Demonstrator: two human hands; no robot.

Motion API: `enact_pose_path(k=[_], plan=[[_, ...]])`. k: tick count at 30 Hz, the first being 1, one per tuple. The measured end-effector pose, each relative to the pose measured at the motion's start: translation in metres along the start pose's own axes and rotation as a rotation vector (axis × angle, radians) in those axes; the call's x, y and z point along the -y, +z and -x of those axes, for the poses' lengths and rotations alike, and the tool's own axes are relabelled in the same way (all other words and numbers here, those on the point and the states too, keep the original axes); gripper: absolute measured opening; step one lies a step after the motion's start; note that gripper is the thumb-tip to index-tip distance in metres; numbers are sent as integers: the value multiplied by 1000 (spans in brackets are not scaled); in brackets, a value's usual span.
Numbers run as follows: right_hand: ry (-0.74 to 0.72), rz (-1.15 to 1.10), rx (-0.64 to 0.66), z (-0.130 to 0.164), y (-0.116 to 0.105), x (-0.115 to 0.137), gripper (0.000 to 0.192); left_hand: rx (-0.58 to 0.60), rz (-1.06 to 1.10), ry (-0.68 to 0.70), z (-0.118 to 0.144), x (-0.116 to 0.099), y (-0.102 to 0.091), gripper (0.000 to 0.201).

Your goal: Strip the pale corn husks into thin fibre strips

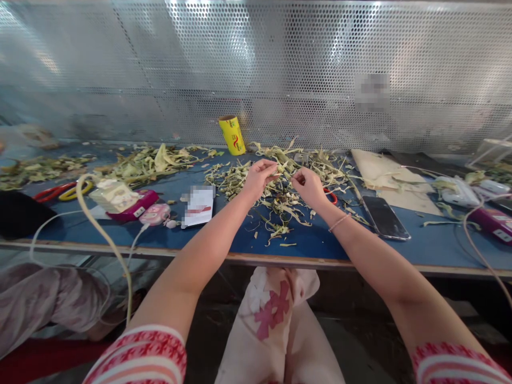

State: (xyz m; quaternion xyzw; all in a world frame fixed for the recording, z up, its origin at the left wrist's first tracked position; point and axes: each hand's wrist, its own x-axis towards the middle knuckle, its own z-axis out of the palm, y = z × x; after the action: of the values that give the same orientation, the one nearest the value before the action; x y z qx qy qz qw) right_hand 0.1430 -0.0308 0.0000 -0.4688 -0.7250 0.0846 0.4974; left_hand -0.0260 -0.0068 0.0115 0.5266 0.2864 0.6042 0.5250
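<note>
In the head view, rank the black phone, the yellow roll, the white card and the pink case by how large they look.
1. black phone, largest, though it lies near the camera.
2. white card, slightly smaller; close to the phone, so unsure.
3. yellow roll, standing farther back, so it may be shrunk by distance.
4. pink case, smallest.

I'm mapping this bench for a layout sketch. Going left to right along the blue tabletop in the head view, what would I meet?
Red scissors → pink box → white card → left hand → right hand → black phone → purple box.
</note>
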Motion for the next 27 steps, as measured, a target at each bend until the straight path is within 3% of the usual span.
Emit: enact_pose_path(k=[9,17,21,24,27], plan=[[16,-36,1,3,4,9,12,89,182,-124,4,-3,8,24],[8,-87,0,6,1,21,14,34,74,-35,4,4,11,26],[-103,-87,-80,-2,-22,22,9,203,76,-124,2,2,5,27],[-167,-124,27,-7,-37,19,12,342,71,-216,6,-3,2,34],[-165,-160,129,-9,-41,17,12,395,68,-261,11,-8,1,38]])
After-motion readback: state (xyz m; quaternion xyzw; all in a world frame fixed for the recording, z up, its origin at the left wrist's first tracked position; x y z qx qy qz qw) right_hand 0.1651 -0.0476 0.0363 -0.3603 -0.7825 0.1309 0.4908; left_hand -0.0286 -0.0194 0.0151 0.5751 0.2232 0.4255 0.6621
